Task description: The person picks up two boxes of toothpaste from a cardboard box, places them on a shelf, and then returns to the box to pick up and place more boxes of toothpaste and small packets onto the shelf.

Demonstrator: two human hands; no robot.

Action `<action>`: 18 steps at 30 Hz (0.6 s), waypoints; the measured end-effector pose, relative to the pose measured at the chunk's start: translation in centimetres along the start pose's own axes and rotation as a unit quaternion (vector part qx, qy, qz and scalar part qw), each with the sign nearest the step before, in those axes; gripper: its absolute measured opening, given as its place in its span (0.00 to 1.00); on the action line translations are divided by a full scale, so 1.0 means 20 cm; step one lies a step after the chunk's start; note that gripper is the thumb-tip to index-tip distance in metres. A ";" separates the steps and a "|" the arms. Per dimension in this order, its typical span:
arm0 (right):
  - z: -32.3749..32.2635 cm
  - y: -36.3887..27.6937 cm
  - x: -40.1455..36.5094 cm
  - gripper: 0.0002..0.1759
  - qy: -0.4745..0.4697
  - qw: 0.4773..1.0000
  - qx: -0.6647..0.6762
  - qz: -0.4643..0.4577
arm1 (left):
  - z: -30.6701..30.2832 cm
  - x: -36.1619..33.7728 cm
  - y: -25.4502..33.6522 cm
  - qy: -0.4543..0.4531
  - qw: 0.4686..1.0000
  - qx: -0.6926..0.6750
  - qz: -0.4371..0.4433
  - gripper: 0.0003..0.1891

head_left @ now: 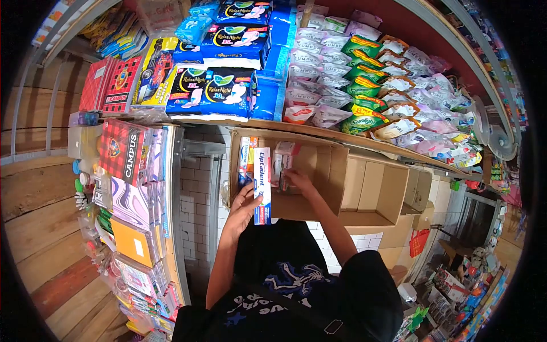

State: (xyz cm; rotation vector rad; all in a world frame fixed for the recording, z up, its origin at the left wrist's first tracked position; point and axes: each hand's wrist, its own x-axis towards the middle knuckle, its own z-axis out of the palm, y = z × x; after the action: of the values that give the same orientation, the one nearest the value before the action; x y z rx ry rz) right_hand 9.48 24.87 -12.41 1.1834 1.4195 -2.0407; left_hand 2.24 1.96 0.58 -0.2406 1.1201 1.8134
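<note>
My left hand (pixel 243 208) is closed round a long white and blue Ciptadent toothpaste box (pixel 262 174), held upright at the near edge of an open cardboard box (pixel 325 171). Inside that box my right hand (pixel 298 181) has its fingers curled at the lower end of a small pink-and-white box (pixel 284 155); its fingertips are partly hidden. Orange and blue toothpaste boxes (pixel 247 154) stand along the cardboard box's left wall, just beyond my left hand.
A second cardboard box (pixel 373 191) adjoins on the right. Above runs a shelf with blue RelaxNight pad packs (pixel 227 91), green Sunlight pouches (pixel 366 121) and other pouches. Campus notebooks (pixel 126 149) are stacked on the left. A metal post (pixel 176 211) stands beside them.
</note>
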 end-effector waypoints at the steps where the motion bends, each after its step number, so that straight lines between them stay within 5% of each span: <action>1: -0.04 0.08 0.16 0.20 0.033 0.998 -0.051 -0.017 | -0.01 -0.01 0.00 0.002 1.000 0.000 -0.002 0.26; 4: -0.10 0.31 0.51 0.14 0.157 0.953 -0.224 -0.133 | -0.01 -0.05 0.01 0.008 1.000 0.010 -0.003 0.26; 6: -0.08 0.35 0.58 0.10 0.268 0.848 -0.355 -0.286 | -0.02 -0.07 0.00 0.009 1.000 0.009 0.002 0.26; 12: -0.06 0.20 0.57 0.16 0.202 0.652 -0.679 -0.270 | -0.05 -0.10 -0.03 0.028 1.000 0.012 -0.005 0.27; 15: -0.17 0.52 0.97 0.19 0.250 0.632 -0.664 -0.312 | -0.05 -0.10 -0.03 0.031 0.999 0.013 -0.006 0.28; 18: -0.12 0.29 0.69 0.20 0.224 0.635 -0.696 -0.249 | -0.05 -0.10 -0.03 0.034 0.999 0.017 -0.012 0.28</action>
State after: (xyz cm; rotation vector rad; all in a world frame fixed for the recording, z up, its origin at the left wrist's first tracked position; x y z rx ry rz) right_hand 6.73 26.64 -27.26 0.4969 2.8480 -0.1838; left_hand 3.44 0.09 0.83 -0.2968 1.1906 1.7755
